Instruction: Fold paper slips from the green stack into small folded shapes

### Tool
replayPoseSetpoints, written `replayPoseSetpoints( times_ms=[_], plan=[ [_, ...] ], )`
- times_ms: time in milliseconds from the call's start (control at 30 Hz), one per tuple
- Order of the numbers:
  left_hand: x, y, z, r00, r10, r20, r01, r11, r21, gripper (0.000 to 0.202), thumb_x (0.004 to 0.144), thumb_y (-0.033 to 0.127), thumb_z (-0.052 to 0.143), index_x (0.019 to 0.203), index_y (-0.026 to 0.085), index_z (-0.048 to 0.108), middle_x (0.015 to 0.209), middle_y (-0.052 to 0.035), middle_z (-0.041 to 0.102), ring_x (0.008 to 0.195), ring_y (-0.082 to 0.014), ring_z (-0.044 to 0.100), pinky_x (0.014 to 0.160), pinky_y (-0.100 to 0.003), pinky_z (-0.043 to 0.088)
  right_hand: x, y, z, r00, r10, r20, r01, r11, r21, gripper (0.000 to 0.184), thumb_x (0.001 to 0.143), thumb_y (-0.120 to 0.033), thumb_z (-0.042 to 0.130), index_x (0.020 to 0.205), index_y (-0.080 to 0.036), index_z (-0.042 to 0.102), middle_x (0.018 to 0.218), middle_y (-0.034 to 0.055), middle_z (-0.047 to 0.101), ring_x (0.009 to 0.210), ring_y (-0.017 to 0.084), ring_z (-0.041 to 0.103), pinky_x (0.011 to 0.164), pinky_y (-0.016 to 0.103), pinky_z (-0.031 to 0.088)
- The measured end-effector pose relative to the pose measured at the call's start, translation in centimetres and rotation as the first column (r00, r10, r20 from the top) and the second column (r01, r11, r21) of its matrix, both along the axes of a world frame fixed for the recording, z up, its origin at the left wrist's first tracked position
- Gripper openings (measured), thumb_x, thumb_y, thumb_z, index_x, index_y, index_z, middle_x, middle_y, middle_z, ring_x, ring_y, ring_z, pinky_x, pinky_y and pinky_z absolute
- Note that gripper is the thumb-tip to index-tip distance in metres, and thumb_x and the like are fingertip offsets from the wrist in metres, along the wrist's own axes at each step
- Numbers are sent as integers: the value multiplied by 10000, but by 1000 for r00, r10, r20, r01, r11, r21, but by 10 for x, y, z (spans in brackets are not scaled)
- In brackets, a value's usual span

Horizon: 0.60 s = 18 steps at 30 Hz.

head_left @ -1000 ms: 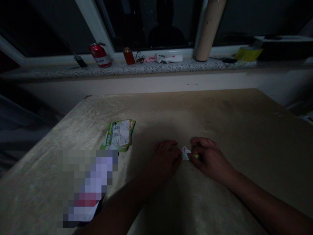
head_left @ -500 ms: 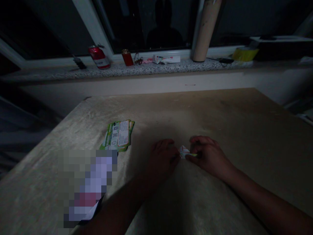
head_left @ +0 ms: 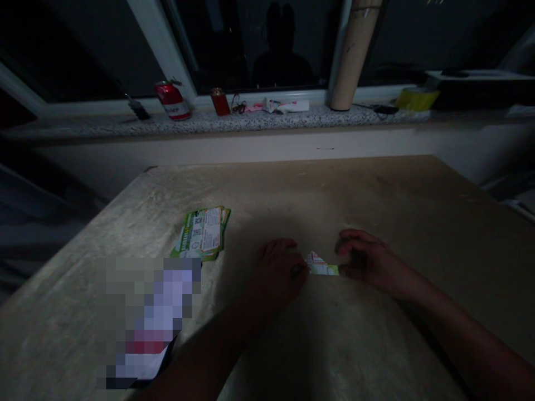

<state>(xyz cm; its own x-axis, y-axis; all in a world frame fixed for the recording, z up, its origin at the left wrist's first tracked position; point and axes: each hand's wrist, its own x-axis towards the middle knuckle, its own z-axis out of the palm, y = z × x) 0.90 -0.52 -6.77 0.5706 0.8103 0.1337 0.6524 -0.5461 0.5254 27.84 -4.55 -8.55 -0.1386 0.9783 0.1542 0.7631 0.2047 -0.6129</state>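
Observation:
A small folded piece of printed paper (head_left: pixel 322 265), white and green with a pointed upper flap, lies low over the table between my hands. My left hand (head_left: pixel 281 271) is closed on its left end, with thumb and fingers pinching it; dim light hides part of the grip. To the right, my right hand (head_left: pixel 368 259) has its fingers curved and apart from the thumb. The thumb tip is close to the paper's green right end, and I cannot tell whether it touches. Farther left lies a stack of green-and-white printed leaflets (head_left: pixel 204 233).
A phone-like object (head_left: pixel 156 328), blurred out, lies left of my left forearm on the table (head_left: pixel 376 195). Along the granite windowsill (head_left: pixel 251 121) stand a red can (head_left: pixel 173 101), a small reddish jar (head_left: pixel 220 102), a cardboard tube (head_left: pixel 355 55) and a yellow tape roll (head_left: pixel 418 99).
My right hand has moved right and its fingers have parted, letting go of the paper's right end. More of the folded paper shows. The left hand keeps its place.

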Motion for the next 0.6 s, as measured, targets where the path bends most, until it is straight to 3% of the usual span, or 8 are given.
replayPoseSetpoints(
  times_ms=[133, 333, 600],
  plan=[
    [10, 0, -3, 999, 52, 15, -53, 997, 48, 94, 847, 322, 761, 863, 232, 736, 1215, -74, 623, 1190, -290, 548, 1062, -506, 372, -15, 1, -2, 999, -53, 6, 53, 998, 26, 271, 795, -422, 772, 1003, -260, 708, 1313, 109, 619, 1271, 322, 590, 1026, 513, 471],
    [14, -1, -3, 998, 55, 10, -56, 996, 74, 120, 873, 342, 739, 883, 229, 700, 1194, -68, 619, 1158, -281, 551, 1037, -500, 374, -45, -2, -5, 972, -201, 119, 188, 975, 117, 334, 767, -452, 788, 1026, -267, 686, 1336, 128, 611, 1294, 359, 558, 1073, 591, 383],
    [13, -2, -6, 999, 37, 10, -38, 996, 85, 165, 861, 302, 750, 1009, 249, 699, 1214, -64, 612, 1168, -279, 542, 1037, -485, 377, -47, 13, -5, 964, -240, 117, 221, 963, 156, 327, 756, -470, 799, 983, -263, 687, 1259, 121, 645, 1223, 351, 604, 1045, 577, 403]
  ],
)
